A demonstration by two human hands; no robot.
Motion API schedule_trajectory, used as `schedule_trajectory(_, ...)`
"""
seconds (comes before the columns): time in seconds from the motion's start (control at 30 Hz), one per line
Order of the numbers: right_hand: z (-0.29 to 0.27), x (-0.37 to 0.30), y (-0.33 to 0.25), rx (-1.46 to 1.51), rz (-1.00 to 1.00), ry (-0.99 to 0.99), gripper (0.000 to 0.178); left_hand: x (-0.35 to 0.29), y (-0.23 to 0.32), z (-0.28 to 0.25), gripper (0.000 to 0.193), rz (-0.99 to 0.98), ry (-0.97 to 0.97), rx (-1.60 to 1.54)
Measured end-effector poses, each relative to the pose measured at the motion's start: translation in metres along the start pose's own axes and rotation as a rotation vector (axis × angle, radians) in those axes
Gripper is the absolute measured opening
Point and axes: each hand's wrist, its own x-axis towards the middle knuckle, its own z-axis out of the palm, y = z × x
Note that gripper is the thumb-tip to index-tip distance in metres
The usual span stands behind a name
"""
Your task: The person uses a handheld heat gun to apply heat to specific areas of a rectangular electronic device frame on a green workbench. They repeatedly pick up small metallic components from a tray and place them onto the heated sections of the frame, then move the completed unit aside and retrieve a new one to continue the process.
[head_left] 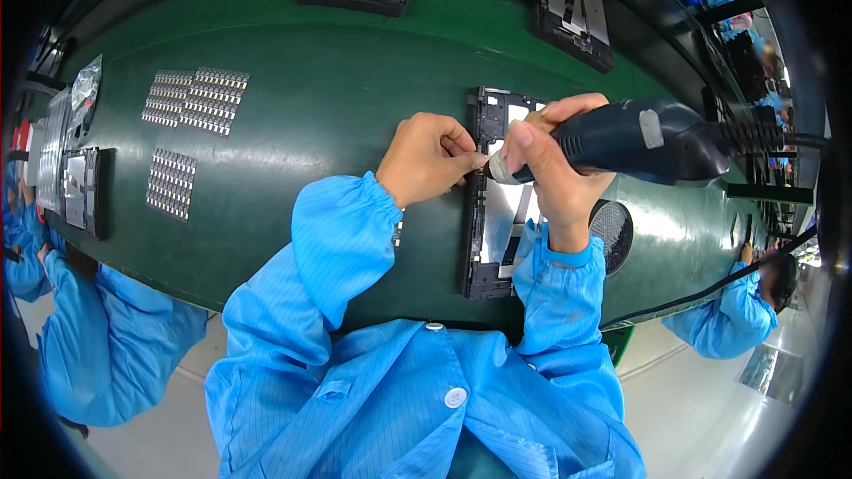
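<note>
Leftward of the left grip, sheets of small parts lie on the table. That grip, fingertips drawn together, is at the left edge of an open black-framed device; whether it pinches anything cannot be told. The right grip, above the device, holds a dark corded driver. Just right of the wrist lies a round dark dish.

One head-worn view (wide fisheye) – facing down, close above the table.
</note>
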Motion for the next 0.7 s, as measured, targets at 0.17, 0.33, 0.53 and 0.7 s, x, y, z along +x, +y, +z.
schedule_trajectory(0.17, -0.001, -0.003, 0.003, -0.067, -0.036, 0.003, 0.029, -0.003, 0.001, 0.002, 0.012, 0.000, -0.036, 0.032)
schedule_trajectory(0.33, 0.002, 0.001, -0.006, 0.045, -0.014, 0.014, 0.028, -0.012, -0.024, 0.000, 0.021, 0.288, 0.014, -0.100)
schedule_trajectory(0.53, -0.001, -0.001, -0.012, 0.070, -0.079, 0.007, 0.029, -0.026, -0.017, 0.005, 0.025, 0.408, 0.045, 0.111)
schedule_trajectory(0.7, -0.002, -0.002, -0.008, 0.037, -0.105, -0.020, 0.030, -0.028, -0.013, 0.007, 0.018, 0.436, 0.056, 0.217)
